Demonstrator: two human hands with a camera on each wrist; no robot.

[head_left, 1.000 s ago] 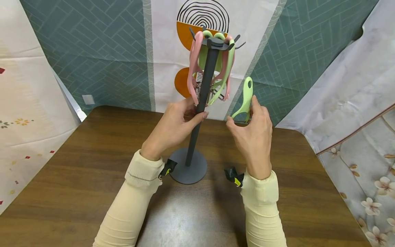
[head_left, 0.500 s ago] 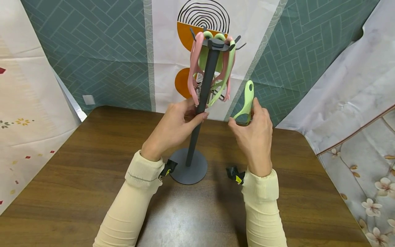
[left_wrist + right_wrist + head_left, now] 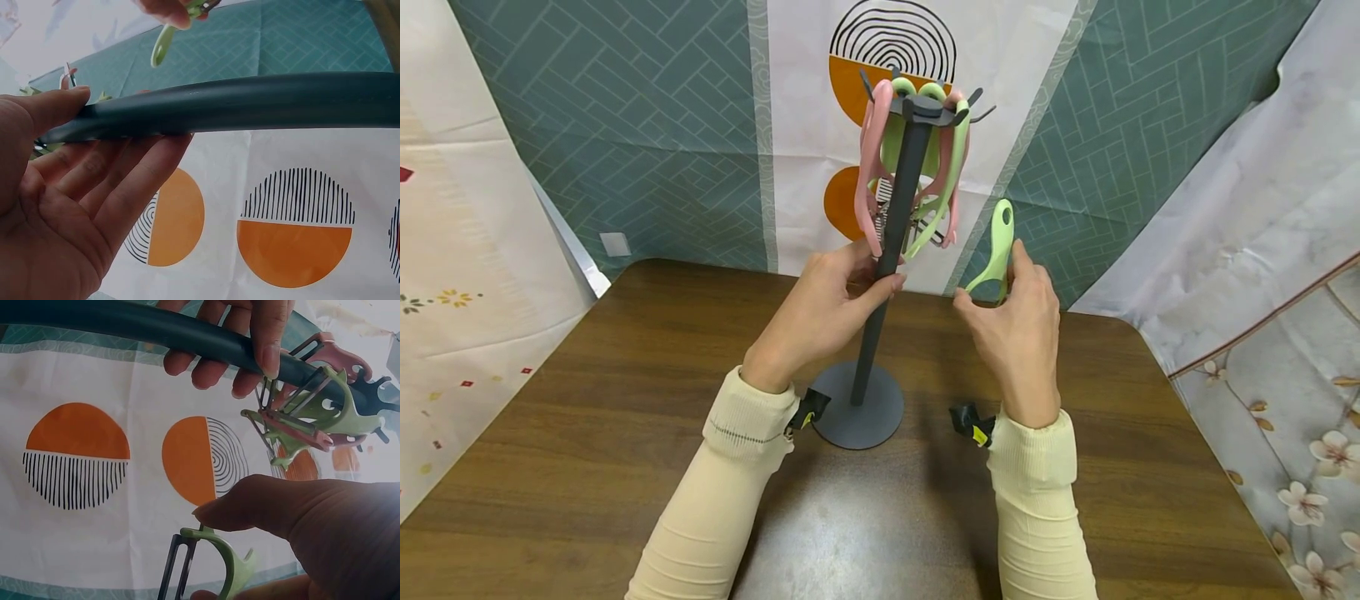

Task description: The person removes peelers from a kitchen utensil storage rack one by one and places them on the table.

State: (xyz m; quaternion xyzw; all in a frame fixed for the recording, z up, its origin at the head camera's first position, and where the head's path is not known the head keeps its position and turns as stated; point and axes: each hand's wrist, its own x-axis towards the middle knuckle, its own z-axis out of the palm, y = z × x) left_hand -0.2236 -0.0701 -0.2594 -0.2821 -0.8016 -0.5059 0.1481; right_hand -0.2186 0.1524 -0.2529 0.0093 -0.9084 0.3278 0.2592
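Note:
My left hand [image 3: 816, 312] grips the dark pole [image 3: 870, 350] of a hook stand, thumb on the near side. In the left wrist view, its fingers lie along the pole's other side. Pink peelers [image 3: 873, 150] and green peelers [image 3: 957, 162] hang from the stand's top hooks, just above that hand. To the right of the stand, my right hand [image 3: 1018, 342] pinches a green peeler [image 3: 1001, 246] between thumb and fingers. Its holed handle points up and its head is down in the hand. The right wrist view shows its metal blade [image 3: 177, 565] beside my thumb.
The stand's round grey base [image 3: 858, 417] sits on a brown wooden table [image 3: 625, 433]. Bare hooks [image 3: 983, 113] stick out at the top right of the stand. A patterned cloth [image 3: 700, 125] hangs behind the table, and a flowered curtain [image 3: 1300, 433] is at the right.
My right hand has lowered slightly with the green peeler, whose head has turned a little. The left hand keeps its place on the pole.

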